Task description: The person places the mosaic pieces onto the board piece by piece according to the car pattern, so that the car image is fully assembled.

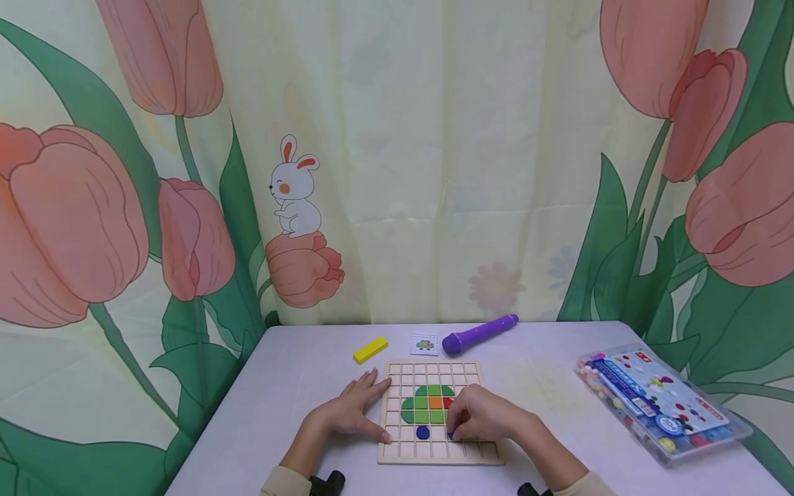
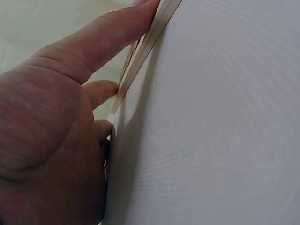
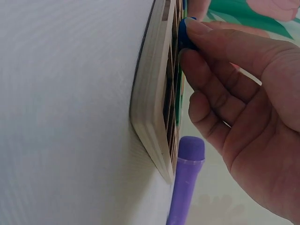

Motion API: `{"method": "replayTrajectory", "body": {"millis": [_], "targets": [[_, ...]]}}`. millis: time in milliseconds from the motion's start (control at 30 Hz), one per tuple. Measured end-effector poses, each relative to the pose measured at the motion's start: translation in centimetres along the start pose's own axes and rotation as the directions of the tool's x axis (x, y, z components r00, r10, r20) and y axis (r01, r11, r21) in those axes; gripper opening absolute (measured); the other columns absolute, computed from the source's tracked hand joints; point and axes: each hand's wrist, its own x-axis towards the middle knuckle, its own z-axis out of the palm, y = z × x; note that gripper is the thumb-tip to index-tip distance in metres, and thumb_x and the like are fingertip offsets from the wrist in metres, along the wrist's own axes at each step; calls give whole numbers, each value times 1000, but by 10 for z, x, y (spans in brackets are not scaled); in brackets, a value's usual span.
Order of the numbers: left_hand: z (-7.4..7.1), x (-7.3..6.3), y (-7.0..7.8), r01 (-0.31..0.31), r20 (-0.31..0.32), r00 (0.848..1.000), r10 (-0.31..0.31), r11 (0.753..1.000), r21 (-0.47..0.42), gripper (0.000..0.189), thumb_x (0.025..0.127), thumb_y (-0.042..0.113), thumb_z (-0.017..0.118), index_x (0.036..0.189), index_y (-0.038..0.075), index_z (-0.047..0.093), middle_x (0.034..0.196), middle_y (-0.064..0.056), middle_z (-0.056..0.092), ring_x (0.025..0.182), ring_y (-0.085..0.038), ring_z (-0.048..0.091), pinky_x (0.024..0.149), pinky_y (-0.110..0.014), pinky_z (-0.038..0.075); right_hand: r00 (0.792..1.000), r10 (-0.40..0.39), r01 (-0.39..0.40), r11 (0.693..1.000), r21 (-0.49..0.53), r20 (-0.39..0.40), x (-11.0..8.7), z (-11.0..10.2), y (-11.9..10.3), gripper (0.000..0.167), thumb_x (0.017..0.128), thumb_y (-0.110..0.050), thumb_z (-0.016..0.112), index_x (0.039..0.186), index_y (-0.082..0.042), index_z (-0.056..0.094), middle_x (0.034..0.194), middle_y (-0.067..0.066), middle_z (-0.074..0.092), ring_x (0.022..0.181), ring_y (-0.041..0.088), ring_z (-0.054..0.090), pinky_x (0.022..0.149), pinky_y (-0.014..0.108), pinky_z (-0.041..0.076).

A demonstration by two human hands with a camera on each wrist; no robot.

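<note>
A wooden grid board (image 1: 403, 452) lies on the table, with green pieces (image 1: 422, 416), an orange square (image 1: 435, 402) and a red piece (image 1: 447, 401) grouped in its middle cells. Below them sits a round blue piece (image 1: 422, 432). My right hand (image 1: 486, 413) is over the board's right half, pinching another blue piece (image 3: 186, 36) between thumb and forefinger right at the grid. Along the board's left edge rests my left hand (image 1: 350, 410), fingers spread and thumb on the frame near the lower corner.
Behind the board lie a yellow bar (image 1: 370, 350), a small pattern card (image 1: 424, 344) and a purple microphone-shaped stick (image 1: 480, 335). A clear plastic case (image 1: 666, 403) of colourful pieces stands at the right. A tulip-print curtain (image 1: 397, 172) hangs behind the white table (image 1: 279, 372).
</note>
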Motion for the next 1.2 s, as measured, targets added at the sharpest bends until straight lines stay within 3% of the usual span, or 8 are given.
{"method": "replayTrajectory", "body": {"millis": [667,1200], "targets": [[1,2,-2,-6,-5,1000,6,1000,2,114,67,62,90,163,35,35,176,-9,13,163,-35,5,126,-71,9,999,-26,25,999,-41,-21,2,0,3,12,86,-7,84,87,-19,81,77,-12,69,70,2,57,68,19,52],[1,3,-4,-13,2,1000,13,1000,14,112,68,64,88,163,34,35,176,-9,13,164,-35,6,126,-70,10,999,20,-23,996,-84,-29,1,1,3,9,85,-13,86,85,-20,80,74,-13,67,67,2,55,63,20,49]]}}
